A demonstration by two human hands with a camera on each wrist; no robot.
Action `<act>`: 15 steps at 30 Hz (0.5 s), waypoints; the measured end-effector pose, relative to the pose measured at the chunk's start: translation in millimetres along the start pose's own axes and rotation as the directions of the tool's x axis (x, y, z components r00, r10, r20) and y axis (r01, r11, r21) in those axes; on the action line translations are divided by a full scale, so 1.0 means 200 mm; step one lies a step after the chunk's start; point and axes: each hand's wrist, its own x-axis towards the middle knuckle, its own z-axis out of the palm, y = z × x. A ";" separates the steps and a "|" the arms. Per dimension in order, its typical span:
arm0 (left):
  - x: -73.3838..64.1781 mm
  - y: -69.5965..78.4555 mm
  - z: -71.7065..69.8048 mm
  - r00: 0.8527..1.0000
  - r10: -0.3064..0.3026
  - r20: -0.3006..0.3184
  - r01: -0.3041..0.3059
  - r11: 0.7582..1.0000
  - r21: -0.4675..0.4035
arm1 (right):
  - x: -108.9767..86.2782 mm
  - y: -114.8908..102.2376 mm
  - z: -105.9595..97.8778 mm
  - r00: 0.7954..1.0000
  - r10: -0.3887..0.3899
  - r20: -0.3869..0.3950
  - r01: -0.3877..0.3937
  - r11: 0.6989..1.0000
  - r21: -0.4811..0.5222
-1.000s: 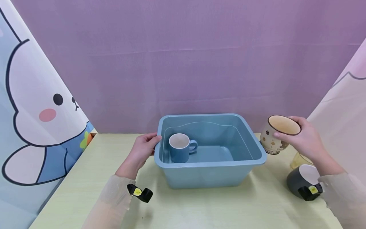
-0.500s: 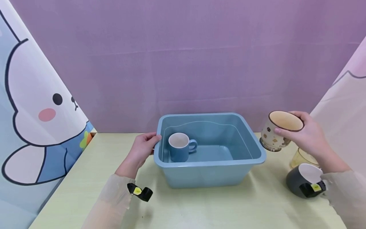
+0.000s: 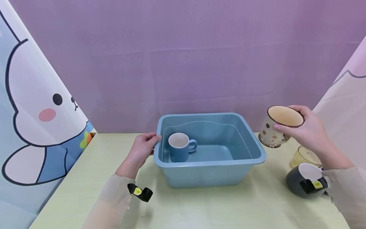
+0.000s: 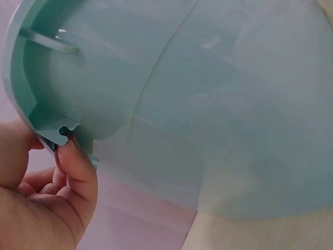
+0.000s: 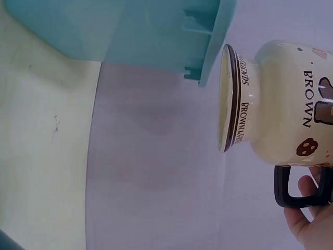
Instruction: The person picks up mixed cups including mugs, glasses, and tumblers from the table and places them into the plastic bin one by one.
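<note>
My left hand (image 3: 141,151) pinches the left rim of a light blue plastic basin (image 3: 210,164). In the left wrist view, thumb and fingers (image 4: 77,164) close on that rim from either side. Inside the basin, toward its left wall, stands a blue mug (image 3: 179,153) with a white interior. Right of the basin, my right hand (image 3: 311,132) holds a cream mug (image 3: 271,131) with a dark rim and printed pattern, raised above the table and slightly tilted. The right wrist view shows its black handle (image 5: 282,191), with fingers around it, and "BROWN" lettering.
A dark grey mug (image 3: 295,183) lies tilted on the pale table (image 3: 217,210) under the right forearm. Behind it is a yellowish clear glass (image 3: 300,157), partly hidden. A purple cloth (image 3: 200,63) hangs at the back, with a cartoon-print cloth (image 3: 31,95) on the left.
My right hand has lifted the cream mug a little higher, bringing more of the yellowish glass into sight. The left hand, basin and blue mug have stayed about where they were.
</note>
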 end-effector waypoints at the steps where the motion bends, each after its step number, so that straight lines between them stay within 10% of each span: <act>1: 0.00 0.00 0.00 1.000 0.002 0.002 -0.002 1.000 0.001 | 0.00 0.00 0.00 1.000 -0.004 0.002 0.004 1.000 0.003; 15: 0.00 -0.01 0.00 1.000 0.004 0.000 -0.004 1.000 -0.006 | 0.01 -0.13 0.02 0.997 0.004 0.071 0.000 0.998 -0.066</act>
